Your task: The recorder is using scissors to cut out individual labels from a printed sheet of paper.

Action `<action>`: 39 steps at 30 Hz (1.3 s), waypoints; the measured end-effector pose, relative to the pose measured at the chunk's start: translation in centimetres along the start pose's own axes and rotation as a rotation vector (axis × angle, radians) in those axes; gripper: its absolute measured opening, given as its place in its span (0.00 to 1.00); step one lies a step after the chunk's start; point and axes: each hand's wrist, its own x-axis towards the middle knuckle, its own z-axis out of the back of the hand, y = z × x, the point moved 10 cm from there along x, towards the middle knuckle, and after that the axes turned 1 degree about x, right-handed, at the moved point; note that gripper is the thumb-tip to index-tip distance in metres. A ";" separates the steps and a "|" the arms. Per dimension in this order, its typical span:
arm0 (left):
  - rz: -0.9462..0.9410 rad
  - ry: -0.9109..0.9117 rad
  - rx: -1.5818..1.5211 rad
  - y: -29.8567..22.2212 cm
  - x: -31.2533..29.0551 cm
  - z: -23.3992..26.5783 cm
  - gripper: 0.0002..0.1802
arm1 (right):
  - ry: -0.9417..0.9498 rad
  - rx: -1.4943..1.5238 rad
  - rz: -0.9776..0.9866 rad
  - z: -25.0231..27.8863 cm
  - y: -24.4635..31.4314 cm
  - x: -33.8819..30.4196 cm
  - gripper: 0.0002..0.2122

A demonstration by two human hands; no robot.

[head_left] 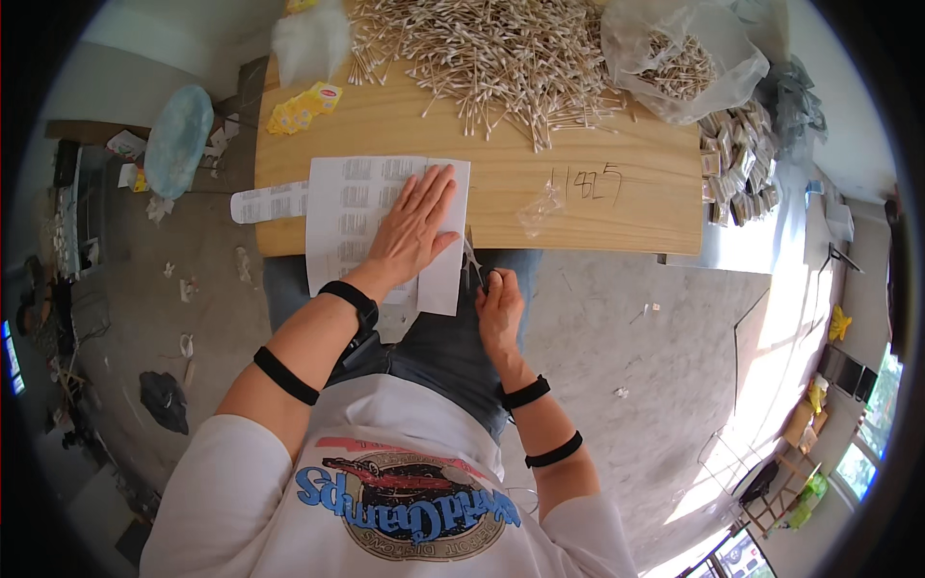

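Note:
A white sheet (330, 226) printed with blocks of small text lies at the near edge of the wooden table and hangs partly over it. My left hand (414, 226) presses flat on its right part, fingers stretched out. Along the sheet's right side runs a blank white strip (441, 275); whether it is folded or cut I cannot tell. My right hand (501, 310) is closed around the handles of scissors (471, 258), just past the table edge. Their blades point up beside the strip's right border. A printed paper strip (268, 203) sticks out left of the sheet.
A large heap of cotton swabs (511, 58) covers the table's far side. Near it are a clear bag of swabs (679, 67), yellow cards (304, 108) and a crumpled clear wrapper (541, 210). Packed bundles (740, 164) are stacked right of the table. Scraps dot the floor.

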 end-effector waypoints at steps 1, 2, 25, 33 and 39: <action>-0.001 0.002 -0.003 0.2 0.0 -0.2 0.40 | -0.003 -0.011 0.013 -0.1 0.3 -0.2 0.08; -0.008 0.014 0.038 0.3 -0.1 -0.5 0.40 | -0.004 -0.012 0.011 -0.2 0.5 -0.1 0.08; -0.045 0.072 0.023 -0.1 -0.9 -0.8 0.39 | -0.059 0.139 -0.027 0.2 0.0 -0.5 0.07; -0.041 0.080 0.023 -0.7 -1.2 -0.8 0.39 | -0.050 0.089 -0.029 -0.2 -0.3 -0.5 0.07; -0.037 0.104 0.000 -0.4 -1.3 -1.1 0.39 | -0.073 0.172 -0.041 -0.4 -0.4 -0.5 0.07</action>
